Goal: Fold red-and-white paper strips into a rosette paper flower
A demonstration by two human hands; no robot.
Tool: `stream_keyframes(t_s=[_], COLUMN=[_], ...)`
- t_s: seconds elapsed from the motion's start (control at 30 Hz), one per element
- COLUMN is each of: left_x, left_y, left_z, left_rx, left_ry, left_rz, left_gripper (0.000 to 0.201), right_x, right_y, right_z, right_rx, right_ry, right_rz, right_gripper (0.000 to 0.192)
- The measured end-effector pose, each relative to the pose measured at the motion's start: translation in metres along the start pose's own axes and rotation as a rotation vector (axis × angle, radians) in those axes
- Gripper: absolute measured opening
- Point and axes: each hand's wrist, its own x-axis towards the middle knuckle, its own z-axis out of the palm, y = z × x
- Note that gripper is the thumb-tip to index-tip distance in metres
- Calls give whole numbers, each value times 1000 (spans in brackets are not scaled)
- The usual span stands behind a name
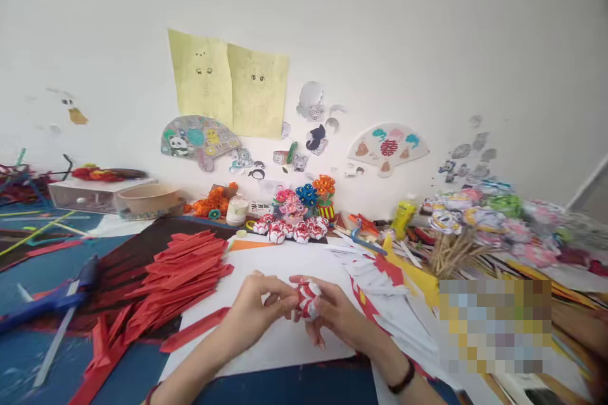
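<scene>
A small red-and-white folded paper ball (310, 300) is held up between my hands over a white paper sheet (280, 348). My right hand (339, 313) wraps round its right side. At the left side of the ball my left hand (263, 304) is closed, thumb and fingertips pinched against its edge; whether a loose strip is between them is hidden. Left of my hands lies a heap of folded red paper strips (185, 272), with one single red strip (194, 330) on the sheet. Folded white paper strips (394, 304) spread out to the right.
Several similar finished balls (276, 231) sit at the back, near paper flowers (308, 195). A blue glue gun (80, 288) lies at the left. Wrapped bouquets (456, 218) and a yellow bottle (403, 216) stand at the right. Another person's arm (579, 329) shows at the right edge.
</scene>
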Motion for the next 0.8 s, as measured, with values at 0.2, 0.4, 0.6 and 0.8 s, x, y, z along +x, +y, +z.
stream_keyframes(t_s=[0.2, 0.4, 0.6, 0.8], left_x=[0, 1, 1, 1], left_y=[2, -1, -9, -9], left_z=[1, 2, 4, 5], left_rx=[65, 41, -165, -251], left_ry=[4, 29, 31, 61], left_rz=[-49, -81, -122, -81], left_gripper=[26, 21, 16, 8], right_x=[-2, -2, -3, -2], right_y=[-1, -4, -7, -5], right_z=[1, 2, 3, 1], right_rx=[-46, -74, -72, -76], right_ry=[12, 34, 32, 19], right_rz=[-4, -1, 11, 19], right_gripper=[59, 61, 60, 63])
